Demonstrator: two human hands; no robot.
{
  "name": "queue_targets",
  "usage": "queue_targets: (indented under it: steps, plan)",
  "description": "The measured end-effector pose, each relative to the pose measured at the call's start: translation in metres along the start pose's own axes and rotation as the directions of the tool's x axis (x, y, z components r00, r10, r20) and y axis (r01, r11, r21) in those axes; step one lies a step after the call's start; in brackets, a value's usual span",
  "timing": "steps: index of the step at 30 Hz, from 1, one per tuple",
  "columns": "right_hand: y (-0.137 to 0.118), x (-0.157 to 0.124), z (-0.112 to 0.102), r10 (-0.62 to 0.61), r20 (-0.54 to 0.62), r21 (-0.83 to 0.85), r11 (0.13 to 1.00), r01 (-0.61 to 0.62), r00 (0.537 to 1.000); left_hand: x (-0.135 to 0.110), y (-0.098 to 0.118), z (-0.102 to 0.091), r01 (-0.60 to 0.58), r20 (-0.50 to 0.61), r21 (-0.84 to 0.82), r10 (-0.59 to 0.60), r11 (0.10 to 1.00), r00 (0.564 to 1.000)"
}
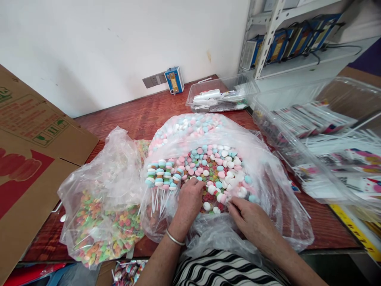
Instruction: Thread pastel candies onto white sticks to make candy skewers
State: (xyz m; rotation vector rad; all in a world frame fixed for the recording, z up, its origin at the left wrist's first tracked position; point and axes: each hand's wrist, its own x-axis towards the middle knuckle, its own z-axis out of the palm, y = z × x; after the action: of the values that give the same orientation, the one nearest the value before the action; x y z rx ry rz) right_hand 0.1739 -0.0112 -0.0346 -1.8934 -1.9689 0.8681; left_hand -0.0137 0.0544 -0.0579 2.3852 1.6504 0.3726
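Observation:
A large clear plastic bag lies opened in front of me, full of pink, blue and white candies with ring-shaped candies among them. My right hand pinches the end of a candy skewer, a short row of pastel candies and rings. My left hand reaches over the loose candies beside the skewer's other end. Its fingers are curled together, and whatever is at their tips is hidden. Several finished-looking candy skewers with white sticks lie side by side left of my left hand.
On the left are a clear bag of ring candies and a cardboard box. A plastic tray stands behind; a larger clear bin with packets and white sticks is on the right. A blue device sits by the wall.

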Motion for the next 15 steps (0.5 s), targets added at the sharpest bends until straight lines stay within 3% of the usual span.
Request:
queue_targets:
  steps: [3,5,7,10,15]
  plan:
    - [0.0008,-0.0006,-0.0006,0.005,-0.005,0.002,1.0,-0.005,1.0,0.0,-0.0005,-0.0001,-0.005,-0.021,-0.066,0.003,0.998,1.0]
    - [0.0015,-0.0023,-0.0004,0.008,-0.01,-0.004,1.0,-0.008,1.0,-0.0008,-0.002,0.0002,0.04,-0.067,-0.203,-0.055,0.978,0.996]
    - [0.0017,-0.0046,0.0004,0.007,-0.01,-0.013,1.0,-0.007,1.0,-0.0019,-0.0036,0.0,0.111,-0.077,-0.397,-0.153,0.911,0.985]
    - [0.0011,-0.0075,0.0018,-0.003,-0.004,-0.012,1.0,0.003,1.0,-0.0033,-0.0033,-0.002,0.202,0.004,-0.623,-0.256,0.756,0.967]
    - [-0.0015,-0.0086,0.0043,-0.007,-0.01,-0.028,1.0,0.007,1.0,-0.0064,0.004,-0.0041,0.244,0.09,-0.757,-0.273,0.607,0.958]
